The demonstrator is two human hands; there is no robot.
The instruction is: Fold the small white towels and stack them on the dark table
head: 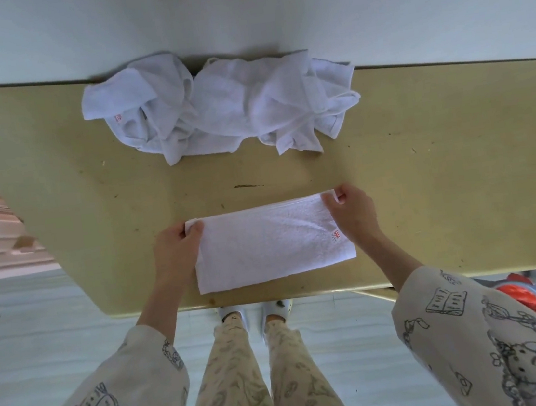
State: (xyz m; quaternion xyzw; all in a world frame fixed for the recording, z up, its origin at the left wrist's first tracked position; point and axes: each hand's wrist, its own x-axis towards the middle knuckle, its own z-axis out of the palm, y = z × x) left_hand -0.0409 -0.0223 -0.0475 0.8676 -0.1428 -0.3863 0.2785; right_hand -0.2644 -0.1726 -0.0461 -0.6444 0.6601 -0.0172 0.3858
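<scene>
Tabletop (427,181) first: unfolded pile of towels (223,106) sits at the far edge, soft n floppy. Half-folded towel (272,243) lies flat near the front edge, light terry, prob grippy. Left hand (177,248) n right hand (353,212) each pinch a far corner w/ a closed grip. Corners = best hold imo.

Folded towel (271,241) near table (444,179) front edge, towel heap (223,104) behind.
</scene>
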